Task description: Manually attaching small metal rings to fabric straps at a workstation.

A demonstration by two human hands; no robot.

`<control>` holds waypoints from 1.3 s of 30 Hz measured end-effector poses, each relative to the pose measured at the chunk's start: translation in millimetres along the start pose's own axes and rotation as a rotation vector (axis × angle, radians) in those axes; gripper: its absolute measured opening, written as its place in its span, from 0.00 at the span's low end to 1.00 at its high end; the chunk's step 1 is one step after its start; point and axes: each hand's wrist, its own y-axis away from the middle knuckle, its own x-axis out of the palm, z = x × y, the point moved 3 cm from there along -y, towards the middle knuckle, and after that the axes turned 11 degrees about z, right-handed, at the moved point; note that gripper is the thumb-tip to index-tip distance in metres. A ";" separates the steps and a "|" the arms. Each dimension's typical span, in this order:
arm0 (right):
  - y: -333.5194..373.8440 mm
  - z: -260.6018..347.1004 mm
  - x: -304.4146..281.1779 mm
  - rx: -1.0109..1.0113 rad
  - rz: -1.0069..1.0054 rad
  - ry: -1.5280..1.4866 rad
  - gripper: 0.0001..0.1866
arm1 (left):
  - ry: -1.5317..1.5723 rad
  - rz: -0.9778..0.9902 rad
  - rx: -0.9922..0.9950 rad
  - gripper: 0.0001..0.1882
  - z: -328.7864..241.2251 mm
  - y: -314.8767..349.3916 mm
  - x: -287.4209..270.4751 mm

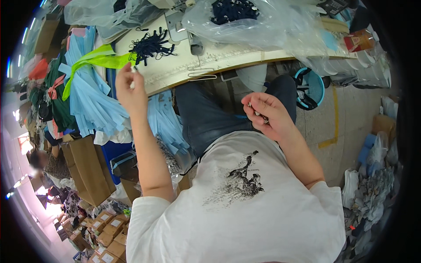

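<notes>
Two hands point(131, 87), one blue basket point(313, 85), one cream worktable point(245, 59).

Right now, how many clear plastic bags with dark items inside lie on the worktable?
2: one clear plastic bag at the table's top centre, above the right hand; another bag at top left, beyond the left hand. More may be hidden beyond the frame.

a garment workshop: a sewing table point(228, 59), bundled blue fabric strips point(90, 101), bagged cloth point(245, 19) and stacked cardboard boxes point(107, 236).
</notes>
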 end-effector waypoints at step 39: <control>8.1 17.5 9.6 -0.147 0.179 0.081 0.09 | 0.764 0.681 -0.209 0.10 -141.9 103.7 83.6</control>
